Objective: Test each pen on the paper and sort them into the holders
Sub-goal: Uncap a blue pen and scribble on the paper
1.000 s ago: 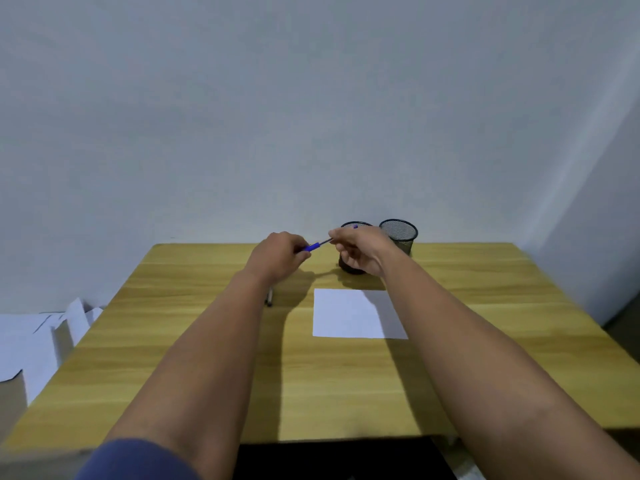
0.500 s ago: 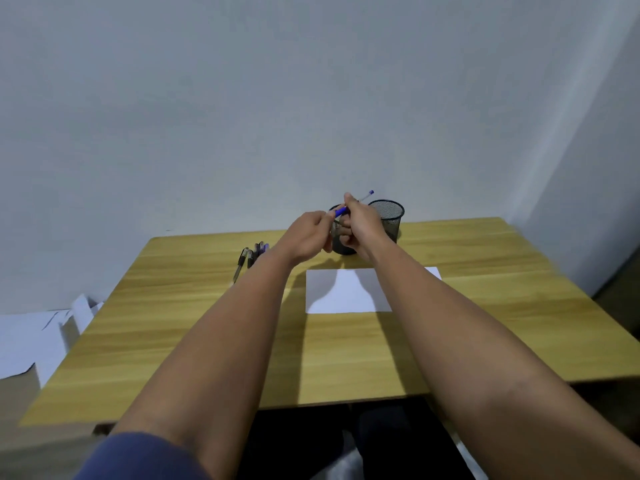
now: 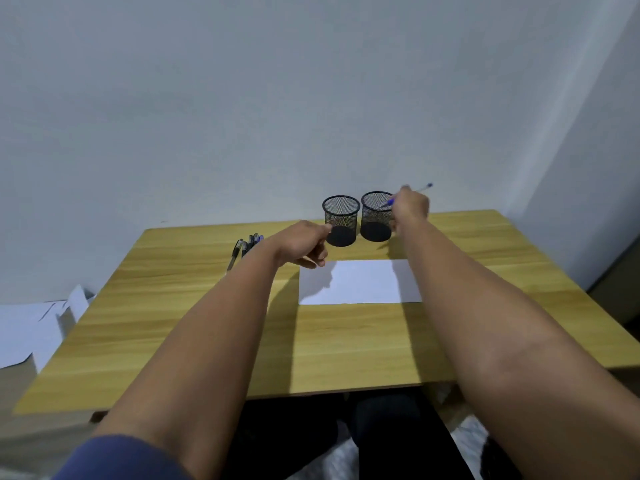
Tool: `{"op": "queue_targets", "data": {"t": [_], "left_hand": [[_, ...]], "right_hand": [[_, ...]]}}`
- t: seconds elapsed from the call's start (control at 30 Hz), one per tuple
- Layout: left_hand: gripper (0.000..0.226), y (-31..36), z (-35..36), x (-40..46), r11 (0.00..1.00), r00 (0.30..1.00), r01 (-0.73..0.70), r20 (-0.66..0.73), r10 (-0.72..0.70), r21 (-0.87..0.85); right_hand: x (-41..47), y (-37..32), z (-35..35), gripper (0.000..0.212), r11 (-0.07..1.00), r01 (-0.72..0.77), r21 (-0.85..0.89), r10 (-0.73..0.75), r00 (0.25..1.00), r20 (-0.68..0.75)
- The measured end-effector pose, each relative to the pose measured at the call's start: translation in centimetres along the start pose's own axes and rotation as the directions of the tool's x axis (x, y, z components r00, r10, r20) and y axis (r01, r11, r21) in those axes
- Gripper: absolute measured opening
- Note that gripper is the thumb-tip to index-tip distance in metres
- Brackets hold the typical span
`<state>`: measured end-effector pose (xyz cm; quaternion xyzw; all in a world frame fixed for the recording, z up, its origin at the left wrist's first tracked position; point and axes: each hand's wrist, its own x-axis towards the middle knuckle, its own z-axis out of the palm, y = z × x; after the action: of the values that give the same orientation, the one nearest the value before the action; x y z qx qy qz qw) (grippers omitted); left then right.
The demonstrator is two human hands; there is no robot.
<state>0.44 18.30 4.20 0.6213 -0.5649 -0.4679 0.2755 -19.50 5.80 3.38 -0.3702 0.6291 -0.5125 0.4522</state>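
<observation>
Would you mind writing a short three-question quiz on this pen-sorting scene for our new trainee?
1. True or false: the right hand holds a blue pen over the right mesh holder.
2. Where do the untested pens lie? A) on the white paper B) on the table left of the left hand C) inside the left mesh holder
3. Fill in: the two holders stand at the table's ____ edge, beyond the paper.

Key: 1 true; 2 B; 3 far.
</observation>
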Motion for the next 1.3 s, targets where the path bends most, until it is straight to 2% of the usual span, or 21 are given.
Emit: {"op": "queue_targets", "data": {"t": [0.07, 0.13, 0.23, 0.27, 0.4, 0.47, 0.53, 0.6, 0.7, 0.77, 0.87, 0.97, 1.1, 1.3], "left_hand": [[0.046, -1.9, -0.9, 0.4, 0.955, 0.977, -0.001, -0.204, 0.065, 0.297], [0.043, -3.6, -1.3, 1.0, 0.861, 0.918, 0.114, -0.383, 0.099, 0.496], [0.022, -5.7, -0.7, 1.4, 0.668, 0.873, 0.269, -0.469, 0.135, 0.694], [0.017, -6.2, -0.4, 1.6, 0.624, 0.872, 0.293, -0.47, 0.136, 0.724], [0.027, -7.7, 0.9, 2.2, 0.513, 0.877, 0.352, -0.467, 0.111, 0.783], [0.029, -8.2, 1.1, 2.6, 0.492, 0.876, 0.37, -0.472, 0.097, 0.788], [0.031, -8.5, 1.2, 3.1, 0.485, 0.877, 0.378, -0.473, 0.087, 0.788], [0.032, -8.9, 1.1, 3.5, 0.499, 0.877, 0.376, -0.473, 0.08, 0.781], [0.033, -9.3, 1.2, 3.7, 0.545, 0.867, 0.349, -0.484, 0.121, 0.762], [0.037, -9.6, 1.3, 3.5, 0.596, 0.851, 0.274, -0.479, 0.214, 0.755], [0.037, -10.3, 2.0, 2.6, 0.587, 0.849, 0.088, -0.369, 0.378, 0.804], [0.036, -11.1, 2.7, 1.7, 0.555, 0.875, -0.054, -0.228, 0.427, 0.83], [0.051, -12.1, 3.7, 1.2, 0.51, 0.905, -0.062, -0.167, 0.391, 0.858], [0.059, -13.0, 4.5, 0.6, 0.578, 0.896, -0.029, -0.235, 0.376, 0.816]], "right_hand": [[0.4, -0.1, -1.3, 0.038, 0.982, 0.179, -0.068, -0.181, 0.983, -0.03], [-1.2, 0.4, -1.3, 0.032, 0.934, 0.343, -0.101, -0.341, 0.939, 0.041], [-3.8, 4.1, -0.9, 0.022, 0.818, 0.516, -0.256, -0.487, 0.857, 0.17], [-4.3, 5.6, -0.9, 0.019, 0.76, 0.57, -0.311, -0.526, 0.822, 0.219], [-6.6, 10.3, -1.7, 0.014, 0.544, 0.692, -0.475, -0.561, 0.721, 0.407], [-7.2, 11.6, -1.6, 0.014, 0.451, 0.708, -0.544, -0.532, 0.702, 0.473], [-7.4, 12.4, -1.3, 0.024, 0.359, 0.712, -0.604, -0.501, 0.693, 0.519], [-7.7, 12.9, -0.9, 0.03, 0.314, 0.723, -0.615, -0.466, 0.682, 0.564], [-7.8, 13.8, -0.7, 0.032, 0.298, 0.737, -0.607, -0.419, 0.672, 0.61], [-7.7, 14.2, -0.9, 0.032, 0.315, 0.729, -0.607, -0.395, 0.683, 0.615], [-7.6, 14.4, -1.7, 0.032, 0.339, 0.727, -0.597, -0.387, 0.686, 0.616], [-7.3, 14.2, -2.8, 0.033, 0.359, 0.725, -0.588, -0.391, 0.689, 0.61], [-7.1, 14.4, -4.2, 0.033, 0.378, 0.715, -0.588, -0.373, 0.699, 0.61], [-7.0, 13.0, -4.1, 0.038, 0.392, 0.702, -0.594, -0.385, 0.712, 0.587]]}}
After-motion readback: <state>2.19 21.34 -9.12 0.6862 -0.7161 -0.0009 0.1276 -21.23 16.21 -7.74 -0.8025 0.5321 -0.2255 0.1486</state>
